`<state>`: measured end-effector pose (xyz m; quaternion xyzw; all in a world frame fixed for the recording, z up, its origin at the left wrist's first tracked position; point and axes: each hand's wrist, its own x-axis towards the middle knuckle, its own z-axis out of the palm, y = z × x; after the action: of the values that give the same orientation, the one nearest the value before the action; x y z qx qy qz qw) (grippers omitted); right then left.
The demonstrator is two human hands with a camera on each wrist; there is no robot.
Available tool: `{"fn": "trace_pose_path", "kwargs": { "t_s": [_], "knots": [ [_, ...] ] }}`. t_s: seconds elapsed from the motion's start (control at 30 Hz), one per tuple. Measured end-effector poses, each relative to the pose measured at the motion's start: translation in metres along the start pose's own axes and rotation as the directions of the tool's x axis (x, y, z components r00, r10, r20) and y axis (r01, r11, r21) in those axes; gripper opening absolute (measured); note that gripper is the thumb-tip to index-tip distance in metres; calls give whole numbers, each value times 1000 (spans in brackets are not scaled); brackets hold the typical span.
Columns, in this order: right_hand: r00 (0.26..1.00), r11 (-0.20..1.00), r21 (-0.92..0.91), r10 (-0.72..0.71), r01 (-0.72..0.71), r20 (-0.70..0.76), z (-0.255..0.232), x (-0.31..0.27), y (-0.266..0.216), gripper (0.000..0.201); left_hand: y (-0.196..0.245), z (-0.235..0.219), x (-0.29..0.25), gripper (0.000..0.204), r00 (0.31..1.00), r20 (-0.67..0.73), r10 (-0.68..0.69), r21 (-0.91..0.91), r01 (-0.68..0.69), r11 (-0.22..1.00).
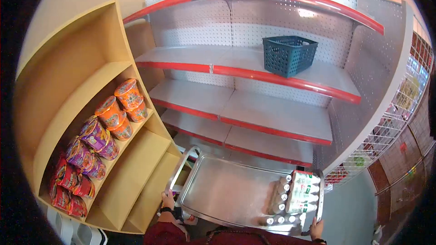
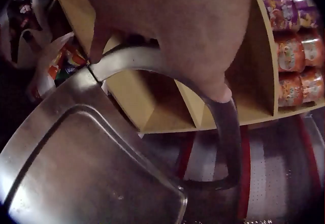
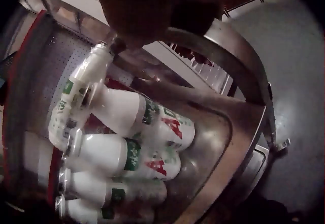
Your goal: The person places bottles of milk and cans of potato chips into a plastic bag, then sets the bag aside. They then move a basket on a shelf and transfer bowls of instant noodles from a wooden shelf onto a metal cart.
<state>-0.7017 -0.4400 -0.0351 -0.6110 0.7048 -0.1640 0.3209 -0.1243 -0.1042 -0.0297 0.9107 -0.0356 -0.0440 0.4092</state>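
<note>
A metal cart with a flat tray top stands low in the head view. My left hand grips the curved handle at its left end; the left wrist view shows that hand with thumb and fingers around the metal handle. At the right end my right hand holds the other handle, though its fingers are mostly dark in the right wrist view. White plastic-wrapped bottles with green labels sit on the tray's right side, beside more bottles with pale caps.
Ahead is a grey shelf unit with red edges, holding a dark green basket. A wooden shelf at left holds orange, purple and red noodle cups. At right are a wire rack and grey floor.
</note>
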Motion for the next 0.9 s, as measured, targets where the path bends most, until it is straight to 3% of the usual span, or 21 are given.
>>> {"fn": "trace_pose_path", "kwargs": {
  "t_s": [0.03, 0.1, 0.17, 0.2, 0.23, 0.3, 0.33, 0.37, 0.43, 0.47, 0.5, 0.53, 0.57, 0.6, 0.63, 0.67, 0.73, 0.8, 0.83, 0.87, 0.9],
  "knots": [
    [1000, 1000, 2, -6, 6, -3, 0, 4, -1, 31, -57, 21, 26, 54, 999, -6, -39, 26, 40, 999],
    [984, 978, -133, -171, 164, -46, -3, -2, 4, 40, -50, 21, 21, 53, 998, -35, -43, 104, 47, 994],
    [991, 985, -119, -130, 124, -38, -10, -8, -8, 43, -37, 15, 16, 53, 999, -44, -29, 194, 37, 980],
    [994, 989, -105, -109, 106, -22, -11, -10, -12, 47, -29, 13, 15, 54, 998, -28, -64, 170, 68, 983],
    [994, 965, -241, -102, 106, 26, -9, 1, 0, 48, -23, 9, 10, 54, 994, -13, -106, 147, 107, 983],
    [988, 934, -322, -149, 154, 39, -28, -1, -46, 43, 0, -1, 2, 55, 996, 34, -84, 105, 80, 991],
    [960, 933, -272, -267, 235, -88, -30, 9, -60, 41, 6, -3, -1, 56, 996, 62, -63, 56, 60, 997],
    [901, 916, -230, -378, 330, -213, -29, 24, -78, 41, 2, -2, 0, 60, 998, 42, -50, 98, 46, 994],
    [745, 771, -416, -611, 483, -267, -45, 48, -138, 42, -18, 11, 14, 63, 993, 16, -114, 197, 109, 974],
    [737, 792, -308, -607, 527, -297, -48, 65, -170, 43, -29, 10, 13, 67, 986, -3, -169, 295, 162, 942],
    [733, 798, -195, -601, 570, -318, -50, 80, -205, 44, 12, -7, -1, 70, 973, 47, -226, 329, 199, 923],
    [621, 714, -301, -699, 632, -355, -54, 90, -244, 44, 50, -24, -17, 73, 953, 92, -289, 362, 238, 901],
    [557, 645, -214, -752, 734, -353, -59, 97, -287, 44, 14, -6, -4, 71, 962, 59, -268, 312, 237, 920],
    [437, 534, -217, -819, 817, -371, -64, 100, -328, 45, -22, 11, 11, 70, 969, 22, -244, 264, 230, 937],
    [312, 418, -217, -863, 882, -397, -68, 103, -367, 46, -27, 11, 4, 68, 982, -30, -185, 142, 188, 972],
    [256, 375, -232, -872, 898, -417, -68, 111, -402, 49, -15, 15, 0, 67, 988, -90, -123, 25, 125, 992],
    [135, 289, -274, -873, 917, -469, -70, 118, -467, 53, 32, -10, -32, 68, 984, -39, -173, 97, 176, 980],
    [14, 176, -277, -864, 945, -503, -76, 114, -531, 57, -45, 23, -24, 66, 984, -139, -110, 37, 116, 993],
    [-46, 106, -259, -855, 960, -517, -79, 106, -560, 59, -86, 33, -19, 60, 994, -67, -82, -19, 81, 997],
    [-50, 106, -264, -851, 959, -522, -80, 94, -586, 60, -105, 36, -17, 54, 999, 5, -49, -76, 49, 996],
    [-52, 109, -270, -849, 957, -526, -79, 85, -607, 61, -97, 19, -31, 44, 920, 371, 126, 548, -327, 770]
  ]
}}
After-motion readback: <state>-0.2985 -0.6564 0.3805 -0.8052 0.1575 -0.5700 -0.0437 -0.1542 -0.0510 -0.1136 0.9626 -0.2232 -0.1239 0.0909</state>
